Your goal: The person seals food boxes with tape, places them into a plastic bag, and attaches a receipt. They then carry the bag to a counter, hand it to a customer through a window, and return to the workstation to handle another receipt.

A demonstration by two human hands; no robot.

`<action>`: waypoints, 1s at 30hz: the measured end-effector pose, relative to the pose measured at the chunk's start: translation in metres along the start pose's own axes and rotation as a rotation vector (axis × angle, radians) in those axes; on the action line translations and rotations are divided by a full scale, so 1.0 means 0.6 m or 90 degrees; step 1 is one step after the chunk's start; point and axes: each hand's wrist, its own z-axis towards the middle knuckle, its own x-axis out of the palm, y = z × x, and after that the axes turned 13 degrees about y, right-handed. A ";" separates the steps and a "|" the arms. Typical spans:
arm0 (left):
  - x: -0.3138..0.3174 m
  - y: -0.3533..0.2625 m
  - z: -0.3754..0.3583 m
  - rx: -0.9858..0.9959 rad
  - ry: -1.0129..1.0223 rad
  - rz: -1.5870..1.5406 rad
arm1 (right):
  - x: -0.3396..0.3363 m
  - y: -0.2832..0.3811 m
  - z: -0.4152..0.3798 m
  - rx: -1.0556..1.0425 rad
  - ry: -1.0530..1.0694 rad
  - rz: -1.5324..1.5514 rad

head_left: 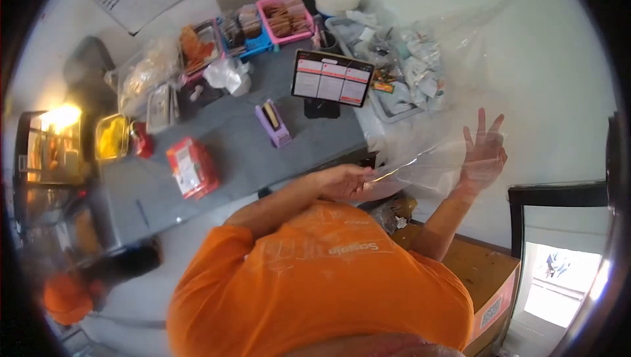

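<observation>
A large clear plastic bag [427, 170] stretches between my hands and rises toward the wall on the right. My left hand [345, 181] is closed in a pinch on the bag's edge, just off the front of the grey table [243, 127]. My right hand [483, 155] is raised on the right with several fingers spread, and the thin film overlaps its palm and wrist. Behind the bag, a tablet [333, 78] with red and white panels on its screen stands upright on a dark stand.
A purple tape dispenser [273, 124] and a red-and-white packet [192, 168] lie on the table. Along the back are a pink basket [284, 18], a blue basket [246, 45] and a grey tray [401, 115] of plastic packets. A cardboard box [483, 268] stands low at right.
</observation>
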 end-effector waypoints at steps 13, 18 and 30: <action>0.012 0.050 -0.243 0.333 -0.094 0.196 | 0.183 -0.171 -0.012 0.078 -0.019 0.035; 0.078 0.092 -0.372 0.404 -0.335 0.302 | 0.236 -0.233 -0.073 0.118 -0.120 0.062; 0.056 0.145 -0.541 0.448 -0.404 0.556 | 0.252 -0.315 -0.262 0.515 -0.208 -1.210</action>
